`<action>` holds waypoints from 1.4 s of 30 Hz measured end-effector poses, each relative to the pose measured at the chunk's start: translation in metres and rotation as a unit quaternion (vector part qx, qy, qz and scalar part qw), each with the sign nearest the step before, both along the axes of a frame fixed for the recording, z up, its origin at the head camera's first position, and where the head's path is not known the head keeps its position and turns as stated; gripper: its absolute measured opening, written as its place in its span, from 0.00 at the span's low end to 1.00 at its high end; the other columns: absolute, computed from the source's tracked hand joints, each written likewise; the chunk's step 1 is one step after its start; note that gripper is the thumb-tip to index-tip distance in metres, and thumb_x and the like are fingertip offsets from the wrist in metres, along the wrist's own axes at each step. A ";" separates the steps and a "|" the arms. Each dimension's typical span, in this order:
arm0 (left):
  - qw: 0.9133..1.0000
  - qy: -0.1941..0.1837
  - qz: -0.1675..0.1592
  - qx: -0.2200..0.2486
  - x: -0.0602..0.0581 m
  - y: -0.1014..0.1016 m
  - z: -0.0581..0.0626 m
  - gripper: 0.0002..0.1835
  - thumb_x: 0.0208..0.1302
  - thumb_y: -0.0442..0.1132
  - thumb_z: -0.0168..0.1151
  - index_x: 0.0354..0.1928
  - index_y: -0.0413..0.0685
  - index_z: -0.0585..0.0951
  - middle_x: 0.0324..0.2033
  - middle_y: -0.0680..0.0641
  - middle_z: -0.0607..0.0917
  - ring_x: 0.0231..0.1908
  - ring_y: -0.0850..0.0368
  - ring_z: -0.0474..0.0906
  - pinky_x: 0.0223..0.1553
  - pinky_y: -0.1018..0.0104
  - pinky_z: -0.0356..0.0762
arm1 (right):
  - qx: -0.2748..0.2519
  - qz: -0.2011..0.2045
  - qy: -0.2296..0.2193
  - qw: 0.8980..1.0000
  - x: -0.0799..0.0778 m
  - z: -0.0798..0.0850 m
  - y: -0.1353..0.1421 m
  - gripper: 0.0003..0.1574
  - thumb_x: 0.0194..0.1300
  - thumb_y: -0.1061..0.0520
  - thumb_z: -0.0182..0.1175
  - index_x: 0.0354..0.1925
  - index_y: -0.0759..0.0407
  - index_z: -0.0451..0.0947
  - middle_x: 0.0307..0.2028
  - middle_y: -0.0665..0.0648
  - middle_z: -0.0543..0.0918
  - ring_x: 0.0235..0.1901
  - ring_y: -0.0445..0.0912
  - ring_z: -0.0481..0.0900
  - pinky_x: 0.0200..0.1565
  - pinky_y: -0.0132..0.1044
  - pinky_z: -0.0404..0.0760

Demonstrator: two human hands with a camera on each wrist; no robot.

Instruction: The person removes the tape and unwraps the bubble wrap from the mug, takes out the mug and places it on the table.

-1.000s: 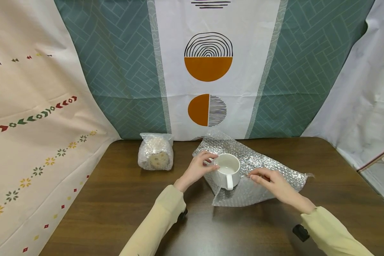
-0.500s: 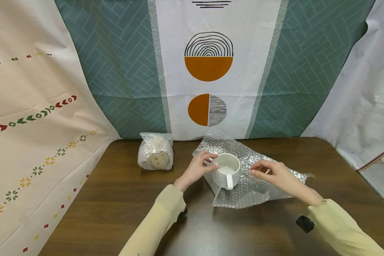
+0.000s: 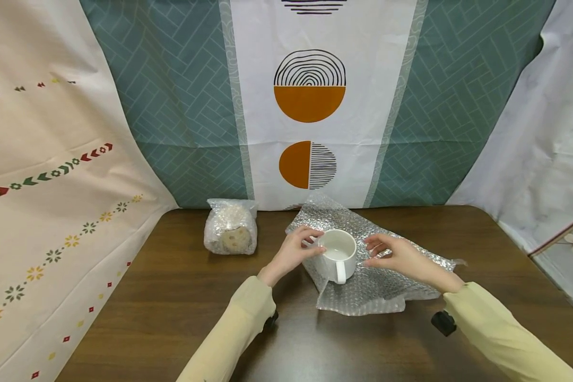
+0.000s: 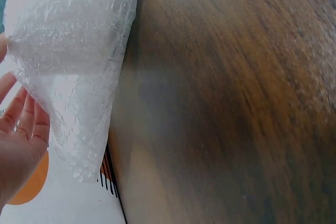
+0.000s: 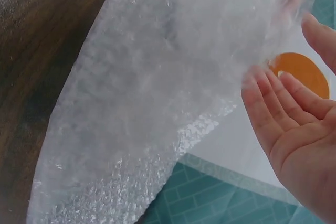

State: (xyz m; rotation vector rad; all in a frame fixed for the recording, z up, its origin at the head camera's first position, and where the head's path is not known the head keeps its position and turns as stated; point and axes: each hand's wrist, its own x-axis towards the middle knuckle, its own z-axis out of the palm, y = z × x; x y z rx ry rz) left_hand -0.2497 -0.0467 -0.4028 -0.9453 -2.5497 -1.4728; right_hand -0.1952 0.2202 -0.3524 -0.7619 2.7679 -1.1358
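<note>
A white mug [image 3: 341, 271] stands upright on a spread sheet of bubble wrap [image 3: 377, 291], its handle toward me. My left hand [image 3: 293, 252] holds a raised flap of the wrap against the mug's left side, thumb and fingers near the rim. The left wrist view has that flap of bubble wrap [image 4: 68, 51] covering part of the hand [image 4: 21, 145]. To the right of the mug, my right hand [image 3: 398, 257] hovers over the wrap, thumb and fingers apart, holding nothing. In the right wrist view the right hand [image 5: 299, 140] shows its palm beside the wrap [image 5: 126, 93].
A bundle in bubble wrap [image 3: 231, 227], with a beige patch visible, sits at the back left of the brown wooden table [image 3: 181, 297]. Patterned curtains [image 3: 186, 106] hang behind the table and along both sides.
My right hand let go of the wrap's right flap, which dropped flat toward the front. It then moved back toward the mug with its fingers spreading. The left hand stays put.
</note>
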 end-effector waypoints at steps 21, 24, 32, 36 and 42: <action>1.000 -0.010 0.005 0.008 0.002 0.000 0.000 0.21 0.56 0.39 0.65 0.51 0.39 0.77 0.43 0.47 0.75 0.40 0.53 0.71 0.39 0.67 0.72 | -0.030 0.019 -0.030 0.999 -0.023 -0.009 -0.013 0.45 0.49 0.54 0.70 0.59 0.73 0.60 0.52 0.71 0.69 0.47 0.61 0.70 0.43 0.47 0.75; 1.000 -0.008 0.005 0.009 0.002 0.000 0.001 0.21 0.56 0.39 0.65 0.51 0.39 0.77 0.42 0.47 0.76 0.40 0.52 0.72 0.38 0.67 0.72 | -0.039 0.024 -0.023 0.999 -0.027 -0.014 -0.015 0.45 0.49 0.53 0.70 0.59 0.72 0.61 0.53 0.71 0.68 0.48 0.61 0.70 0.43 0.48 0.74; 1.000 -0.007 0.005 0.010 0.002 0.000 0.000 0.20 0.56 0.39 0.65 0.51 0.39 0.77 0.42 0.47 0.75 0.40 0.51 0.72 0.38 0.66 0.72 | -0.029 0.039 -0.016 0.999 -0.033 -0.016 -0.025 0.49 0.49 0.51 0.70 0.61 0.73 0.58 0.57 0.71 0.64 0.49 0.61 0.68 0.43 0.47 0.75; 1.000 -0.011 0.005 0.009 0.002 0.000 -0.001 0.20 0.56 0.40 0.65 0.51 0.40 0.77 0.42 0.48 0.75 0.40 0.52 0.71 0.39 0.66 0.72 | -0.004 0.039 0.005 0.999 -0.036 -0.018 -0.029 0.51 0.48 0.50 0.70 0.61 0.74 0.58 0.57 0.71 0.64 0.49 0.61 0.69 0.42 0.48 0.75; 1.000 -0.006 0.006 0.005 0.000 0.000 -0.002 0.21 0.56 0.39 0.65 0.51 0.39 0.77 0.42 0.49 0.75 0.40 0.52 0.72 0.39 0.66 0.72 | 0.022 0.028 0.019 0.999 -0.039 -0.020 -0.035 0.54 0.45 0.48 0.71 0.60 0.75 0.58 0.56 0.71 0.66 0.48 0.61 0.70 0.44 0.50 0.73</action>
